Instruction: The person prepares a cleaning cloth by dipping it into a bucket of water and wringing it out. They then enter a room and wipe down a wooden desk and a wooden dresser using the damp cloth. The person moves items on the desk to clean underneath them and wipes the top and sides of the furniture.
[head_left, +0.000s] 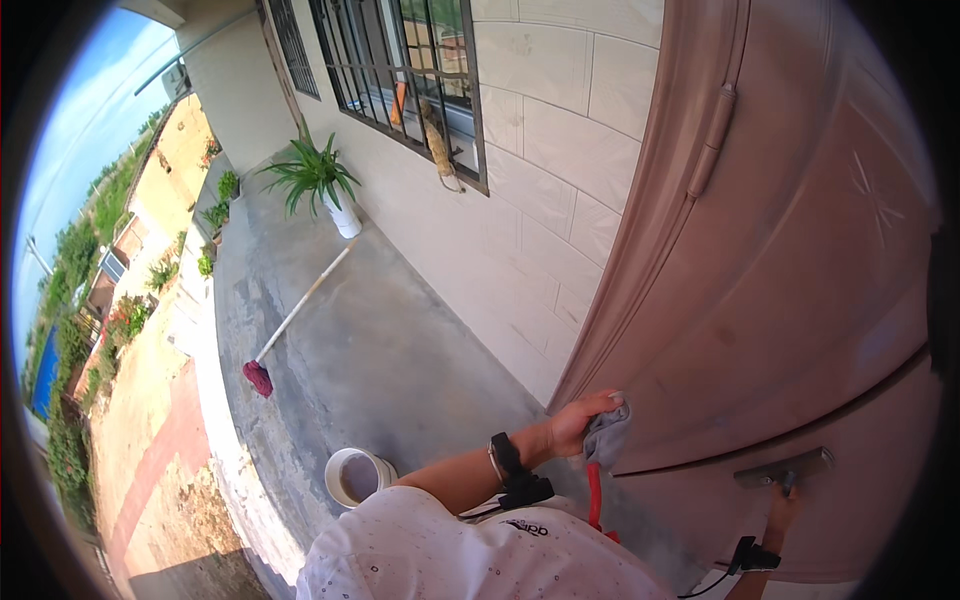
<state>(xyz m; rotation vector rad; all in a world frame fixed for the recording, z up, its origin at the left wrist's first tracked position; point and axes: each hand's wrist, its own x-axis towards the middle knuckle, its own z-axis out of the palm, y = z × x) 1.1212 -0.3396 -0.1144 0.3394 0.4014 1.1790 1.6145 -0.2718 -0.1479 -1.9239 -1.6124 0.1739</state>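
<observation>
My left hand (571, 426) grips a bunched grey cloth (609, 433) beside the lower edge of the brown door frame (637, 255). My right hand (782, 510), at the lower right, is at the lever of a metal door handle (810, 463) on the brown door (780, 300); its fingers are small and partly hidden, but appear closed round the lever. A dark seam crosses the door near the handle. A red strip (594, 491) shows just below the cloth, in front of my white shirt. Both wrists wear black bands with cables.
On the concrete floor (420, 360) stands a white bucket (390, 474) of murky liquid, close to my left arm. Farther off lie a mop (300, 304) with a dark red head and a white pot (343, 219) with a leafy plant. A barred window (420, 135) is in the tiled wall. The floor's edge (240, 480) runs along the left.
</observation>
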